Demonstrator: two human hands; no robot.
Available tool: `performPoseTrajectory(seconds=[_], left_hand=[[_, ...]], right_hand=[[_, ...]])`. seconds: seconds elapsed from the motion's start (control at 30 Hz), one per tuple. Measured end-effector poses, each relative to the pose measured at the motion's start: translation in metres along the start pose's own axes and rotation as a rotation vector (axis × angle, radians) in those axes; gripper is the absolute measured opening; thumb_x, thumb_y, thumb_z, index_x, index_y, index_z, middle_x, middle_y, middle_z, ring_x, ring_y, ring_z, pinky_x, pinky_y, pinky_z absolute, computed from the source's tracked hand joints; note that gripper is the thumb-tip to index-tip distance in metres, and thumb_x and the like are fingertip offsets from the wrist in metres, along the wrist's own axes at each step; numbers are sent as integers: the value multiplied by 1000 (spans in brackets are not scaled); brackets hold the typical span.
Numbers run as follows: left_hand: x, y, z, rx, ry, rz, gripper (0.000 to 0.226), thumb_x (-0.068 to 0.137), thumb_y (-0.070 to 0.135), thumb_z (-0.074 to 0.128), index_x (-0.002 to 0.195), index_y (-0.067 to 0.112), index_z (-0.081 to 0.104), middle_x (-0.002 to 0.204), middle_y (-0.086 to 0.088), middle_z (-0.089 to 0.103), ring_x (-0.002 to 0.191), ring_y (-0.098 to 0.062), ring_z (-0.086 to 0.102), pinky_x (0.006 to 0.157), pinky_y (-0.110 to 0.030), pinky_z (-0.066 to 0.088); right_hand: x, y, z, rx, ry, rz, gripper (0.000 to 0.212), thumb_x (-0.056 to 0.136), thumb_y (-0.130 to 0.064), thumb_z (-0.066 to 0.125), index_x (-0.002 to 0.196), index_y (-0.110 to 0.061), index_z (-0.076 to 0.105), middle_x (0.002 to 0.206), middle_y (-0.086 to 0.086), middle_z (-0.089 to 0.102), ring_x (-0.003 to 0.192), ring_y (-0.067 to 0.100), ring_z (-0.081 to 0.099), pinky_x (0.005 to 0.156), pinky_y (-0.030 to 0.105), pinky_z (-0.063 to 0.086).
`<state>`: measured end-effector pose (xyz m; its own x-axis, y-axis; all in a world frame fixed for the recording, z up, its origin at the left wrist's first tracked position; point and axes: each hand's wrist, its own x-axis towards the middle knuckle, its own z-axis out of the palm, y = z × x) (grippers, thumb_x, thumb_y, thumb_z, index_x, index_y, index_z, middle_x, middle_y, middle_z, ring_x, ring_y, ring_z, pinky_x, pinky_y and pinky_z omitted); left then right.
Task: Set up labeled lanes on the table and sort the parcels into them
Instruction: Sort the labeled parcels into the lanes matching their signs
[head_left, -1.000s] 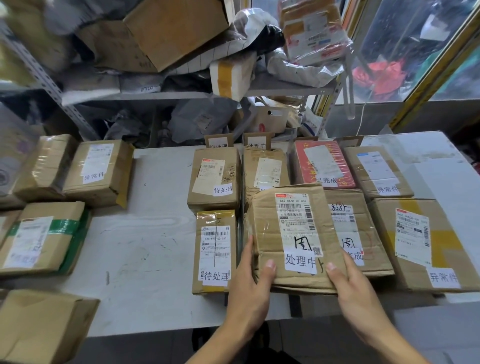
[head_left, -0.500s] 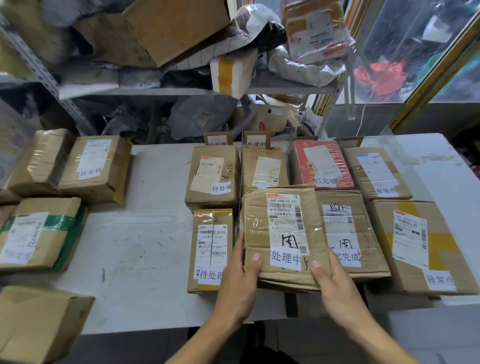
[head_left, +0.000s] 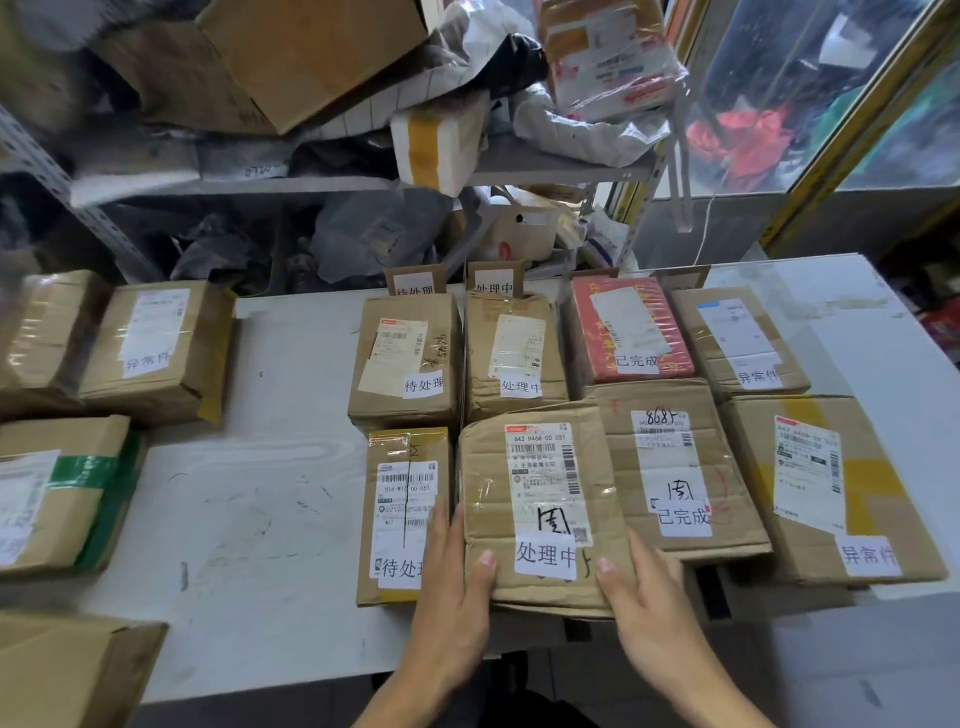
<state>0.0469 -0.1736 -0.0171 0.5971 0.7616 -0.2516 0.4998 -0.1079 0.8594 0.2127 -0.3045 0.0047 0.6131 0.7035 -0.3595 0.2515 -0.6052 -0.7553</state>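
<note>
My left hand (head_left: 451, 597) and right hand (head_left: 647, 597) clamp the near corners of the creased parcel (head_left: 540, 499) at the near edge of the surface (head_left: 270, 519), thumbs on top. It sits in the 2nd lane, touching the narrow parcel (head_left: 402, 512) on its left and overlapping the flat parcel (head_left: 675, 467) on its right. Beyond stand 4 more parcels, then 2 card lane signs (head_left: 452, 283) at the far edge.

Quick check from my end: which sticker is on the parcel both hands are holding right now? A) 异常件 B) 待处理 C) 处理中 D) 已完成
C: the parcel gripped at its near corners by the left hand and right hand carries a white sticker reading 处理中.
</note>
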Motion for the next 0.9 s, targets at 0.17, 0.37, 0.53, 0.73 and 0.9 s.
performPoseTrajectory(seconds=[0.17,0.37,0.53,0.73,0.9], left_hand=[[18,-4,2,46,-19,-14,46,101,52,32,134,73,8,157,38,1,140,20,-9,118,-21,2],[30,-12,3,138,-10,-51,61,103,47,32,157,37,6,165,16,6,145,8,0,121,-22,4],[30,-16,6,317,18,-79,70,103,44,37,158,29,-4,166,12,6,149,-3,6,114,-17,2],[34,-12,6,344,47,-90,74,102,37,42,158,21,-5,166,7,2,149,-6,2,111,-14,-4],[38,-9,4,407,69,-74,73,101,37,42,159,20,0,164,7,5,147,-12,2,119,-27,5]], right_hand=[[22,-3,2,-128,67,-6,45,98,-35,51,143,-29,48,114,-17,37,114,3,21,100,26,24],[33,1,7,-283,111,1,61,95,-48,53,149,-23,42,107,-9,33,104,10,20,97,29,29],[30,3,14,-495,133,-17,74,94,-59,45,156,-24,25,110,-9,25,101,5,12,93,31,32],[34,-3,20,-612,152,-69,71,96,-56,44,156,-22,26,121,0,38,111,17,26,95,39,35],[36,-6,17,-656,163,-118,65,94,-50,52,148,-16,41,125,4,45,114,21,31,93,43,40]])
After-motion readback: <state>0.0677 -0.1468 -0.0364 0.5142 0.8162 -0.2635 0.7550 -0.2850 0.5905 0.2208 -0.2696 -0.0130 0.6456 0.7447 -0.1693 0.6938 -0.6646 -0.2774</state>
